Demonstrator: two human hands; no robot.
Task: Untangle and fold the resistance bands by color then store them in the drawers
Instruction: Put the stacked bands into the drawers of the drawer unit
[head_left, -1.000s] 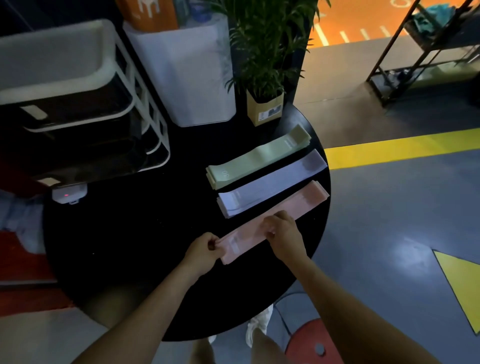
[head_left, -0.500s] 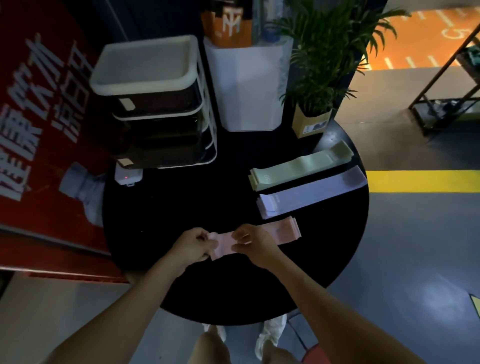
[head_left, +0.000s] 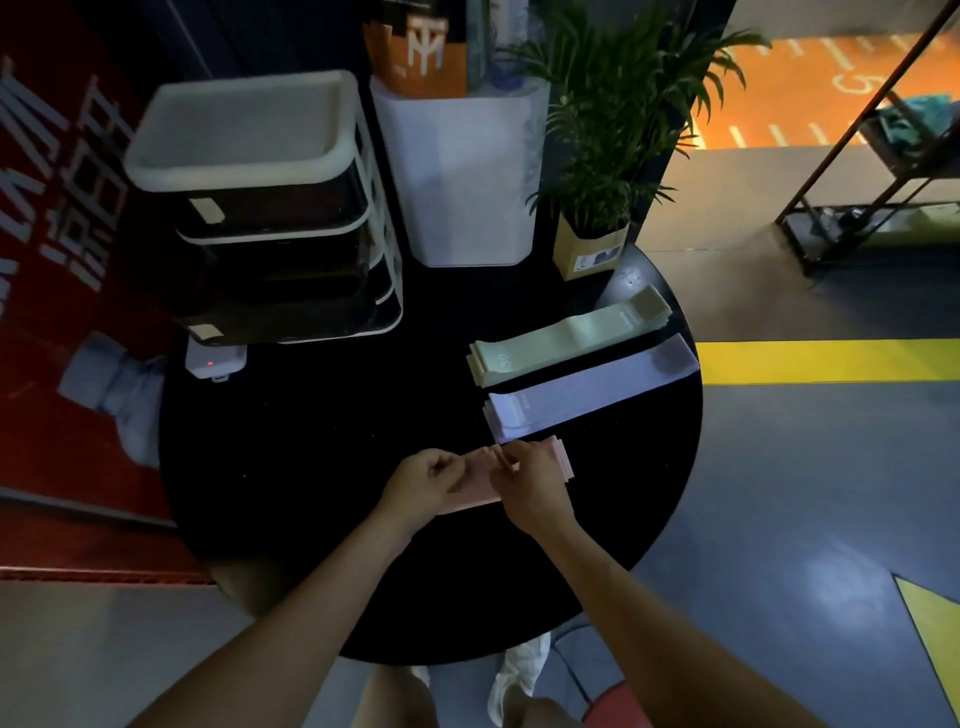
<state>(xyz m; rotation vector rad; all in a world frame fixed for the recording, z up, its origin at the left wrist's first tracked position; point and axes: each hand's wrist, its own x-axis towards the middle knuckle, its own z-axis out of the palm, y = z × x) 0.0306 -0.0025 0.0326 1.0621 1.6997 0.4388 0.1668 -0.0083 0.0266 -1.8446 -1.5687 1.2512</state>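
At the near edge of the round black table (head_left: 322, 519), the person is folding the pink resistance bands (head_left: 470, 496): the left hand (head_left: 423, 480) is pinching one end with curled fingers, while the right hand (head_left: 527, 483) is gripping the doubled-over part just beside it, the two hands nearly touching above the table. Judging by how things lie, the sorting is finished and the folding is only beginning. The green resistance bands (head_left: 566, 338) and the purple resistance bands (head_left: 592, 387) are lying flat and full length, side by side and just apart, toward the table's far right edge, each stacked by color but not yet folded. Nothing appears stored yet; the white-framed drawer unit (head_left: 270, 208) at the back left is standing with all its drawers pushed in. The dim light is making the drawer interiors unreadable, and the hands are covering most of the pink fold, so how many layers it has cannot be told. A potted plant (head_left: 613, 135) is standing behind the bands.
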